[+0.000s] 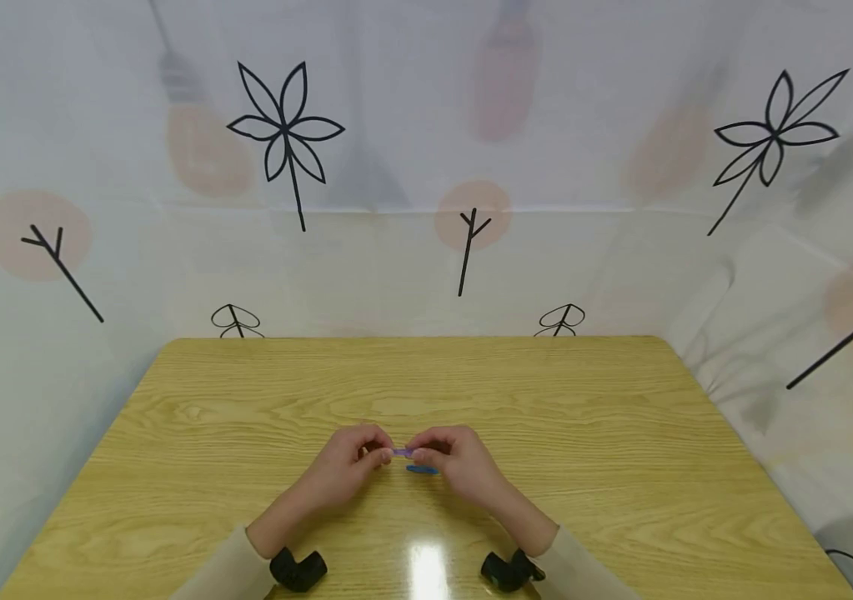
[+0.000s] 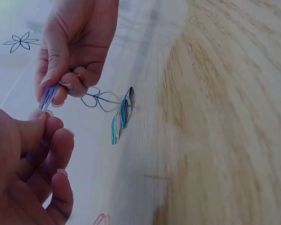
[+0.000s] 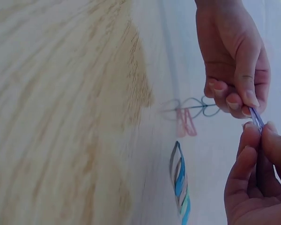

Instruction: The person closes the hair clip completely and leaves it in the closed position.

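Observation:
Between my two hands is a purple snap hair clip (image 1: pixel 402 452), held just above the table. My left hand (image 1: pixel 347 462) pinches one end of it between thumb and forefinger. At the other end, the thumb and fingers of my right hand (image 1: pixel 464 462) grip it. Slots in the purple clip (image 2: pixel 48 97) show in the left wrist view. Under the right fingertips lies a blue hair clip (image 1: pixel 422 470) on the table. A pink hair clip (image 3: pixel 186 123) shows in the right wrist view near the left hand; the hand hides it in the head view.
The wood-grain table (image 1: pixel 584 417) has rounded far corners. Behind it and at both sides hangs a pale cloth (image 1: pixel 366 275) printed with flowers and twigs. Black bands (image 1: pixel 298 571) sit at both wrists, by the sleeves. Light glares on the table's near part.

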{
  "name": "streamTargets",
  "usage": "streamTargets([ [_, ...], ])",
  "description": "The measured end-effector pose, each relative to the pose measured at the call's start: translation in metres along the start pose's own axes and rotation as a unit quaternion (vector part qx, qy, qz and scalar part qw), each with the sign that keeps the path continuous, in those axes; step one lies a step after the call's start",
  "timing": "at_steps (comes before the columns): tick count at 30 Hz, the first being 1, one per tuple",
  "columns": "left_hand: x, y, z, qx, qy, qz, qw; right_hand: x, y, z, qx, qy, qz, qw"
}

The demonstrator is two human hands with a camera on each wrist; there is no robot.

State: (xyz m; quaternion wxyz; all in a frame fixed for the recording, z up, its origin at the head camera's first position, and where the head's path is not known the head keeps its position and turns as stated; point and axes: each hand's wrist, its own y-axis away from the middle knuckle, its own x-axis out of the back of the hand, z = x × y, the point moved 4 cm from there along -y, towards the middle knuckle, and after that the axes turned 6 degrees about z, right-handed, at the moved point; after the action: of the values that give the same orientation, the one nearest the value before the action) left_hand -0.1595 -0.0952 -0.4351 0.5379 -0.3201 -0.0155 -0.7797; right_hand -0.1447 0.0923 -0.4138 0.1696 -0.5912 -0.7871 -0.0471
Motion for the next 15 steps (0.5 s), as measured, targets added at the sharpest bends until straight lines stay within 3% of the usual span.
streamTargets([
  [8, 0.000, 0.000, 0.002, -0.008, 0.001, -0.006, 0.9999, 0.000, -0.004, 0.023, -0.008, -0.028, -0.005, 1.000],
  [15, 0.000, 0.000, -0.002, 0.017, 0.000, -0.010, 0.9998, 0.001, -0.004, 0.024, -0.006, -0.032, -0.009, 0.999],
])
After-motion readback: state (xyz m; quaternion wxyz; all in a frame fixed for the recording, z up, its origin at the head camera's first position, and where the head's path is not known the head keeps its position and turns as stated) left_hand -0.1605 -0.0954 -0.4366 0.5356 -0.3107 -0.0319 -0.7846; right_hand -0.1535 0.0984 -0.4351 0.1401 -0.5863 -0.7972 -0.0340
